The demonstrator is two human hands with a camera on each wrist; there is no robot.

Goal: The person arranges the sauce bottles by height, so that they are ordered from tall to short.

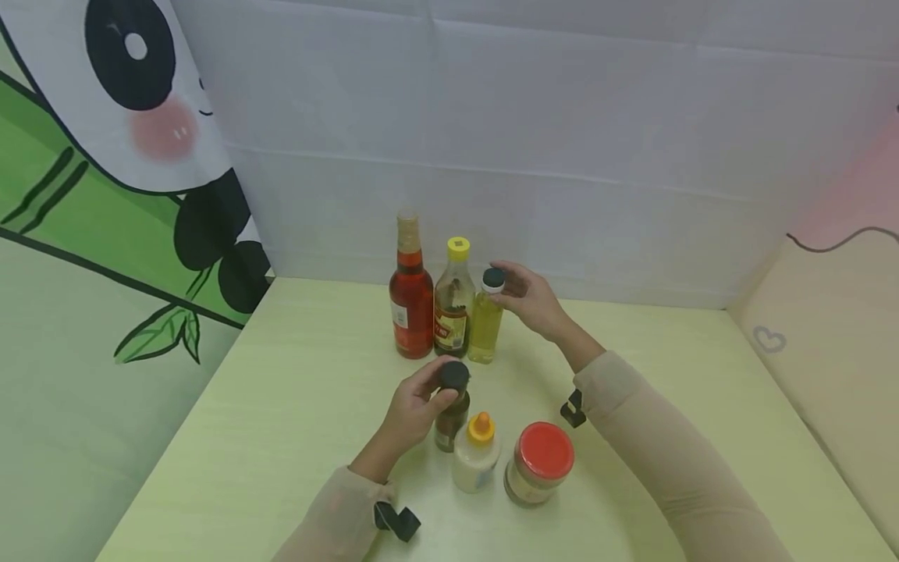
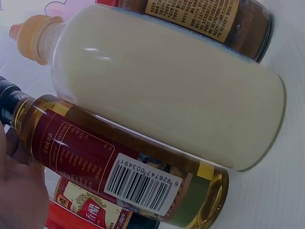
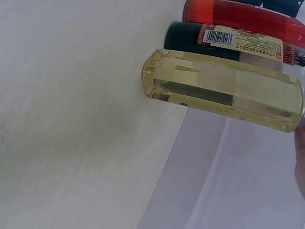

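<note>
My left hand [image 1: 409, 407] grips a small brown bottle [image 1: 449, 429] at its black cap, thumb on one side and fingers on the other. In the left wrist view this bottle [image 2: 76, 143] has a dark red label and a barcode. Farther back, my right hand [image 1: 535, 306] pinches a bottle of clear yellow liquid [image 1: 484, 332] near its dark green cap. The right wrist view shows that bottle's faceted body [image 3: 224, 90] beside a vinegar bottle [image 3: 257, 45]. Both held bottles stand upright at the table, though whether their bases touch it is hard to tell.
A tall red bottle [image 1: 411, 308] and the yellow-capped vinegar bottle [image 1: 453, 300] stand in the back row. A cream-coloured squeeze bottle [image 1: 474, 466] with an orange cap and a red-lidded jar [image 1: 537, 468] stand in front. Behind the table [image 1: 295, 375] hangs a pale cloth [image 1: 562, 156].
</note>
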